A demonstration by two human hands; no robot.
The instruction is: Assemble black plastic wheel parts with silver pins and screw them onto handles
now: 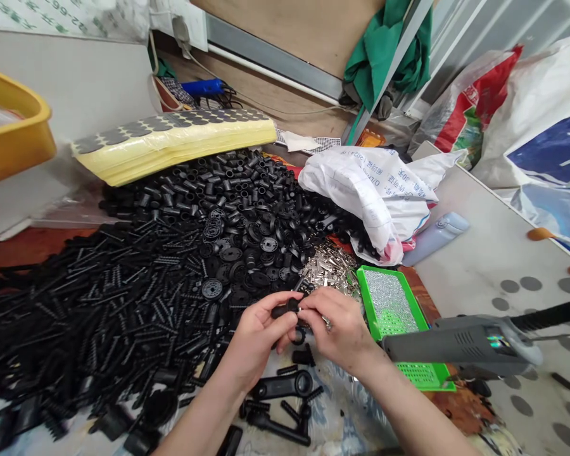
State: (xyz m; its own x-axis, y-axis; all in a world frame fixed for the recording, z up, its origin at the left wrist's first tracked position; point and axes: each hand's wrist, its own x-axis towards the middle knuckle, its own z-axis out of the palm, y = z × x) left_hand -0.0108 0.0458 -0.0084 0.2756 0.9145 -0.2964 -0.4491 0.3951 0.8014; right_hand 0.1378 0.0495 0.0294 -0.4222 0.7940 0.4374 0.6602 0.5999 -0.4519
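My left hand is closed around a small black plastic part near the middle of the view. Close against it, my right hand pinches at the part's right end. Something small and shiny shows by the right fingers; it is too small to name, and the fingertips hide some of it. Behind my hands lies a heap of silvery metal pieces. Below them, a black crank-like arm and several loose black ribbed pieces rest on the table.
Black ribbed rods and black tubes pile up left and behind. A green tray holds small silvery pieces. A grey electric screwdriver extends over it from the right. Yellow-edged sticker sheets and a white bag lie behind.
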